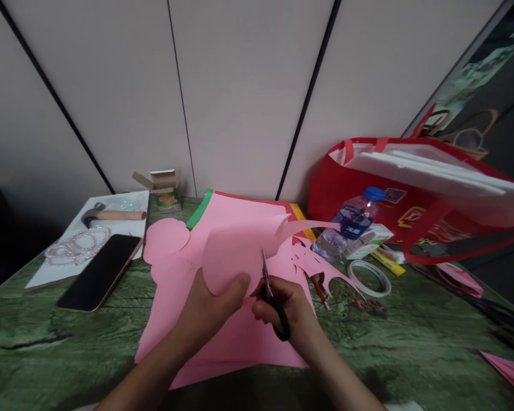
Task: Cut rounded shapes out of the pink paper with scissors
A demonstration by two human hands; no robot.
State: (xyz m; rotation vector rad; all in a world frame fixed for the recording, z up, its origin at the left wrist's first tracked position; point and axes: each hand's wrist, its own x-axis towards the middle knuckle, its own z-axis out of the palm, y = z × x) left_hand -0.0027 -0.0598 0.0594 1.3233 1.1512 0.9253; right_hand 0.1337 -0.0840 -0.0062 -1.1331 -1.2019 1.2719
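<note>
My left hand [216, 305] pinches the lower edge of a pink sheet of paper [235, 251], thumb on top and the other fingers hidden beneath. Black-handled scissors [278, 311] are gripped in my right hand [289, 299], their blades at the sheet's right side. A narrow, curved strip of the same paper trails off to the right from the cut edge. Under both hands lie larger pink sheets [235, 348]. Rounded pink cutouts [167, 242] rest to the left, and jagged pink scraps [321, 265] lie to the right.
On the left are a phone [100, 271], a beaded strand [79, 245], a hammer [120, 215] and a small opened box [167, 197]. To the right stand a water bottle [351, 220], a tape roll [368, 279] and a red bag [338, 177]. A panelled wall [244, 103] closes off the back.
</note>
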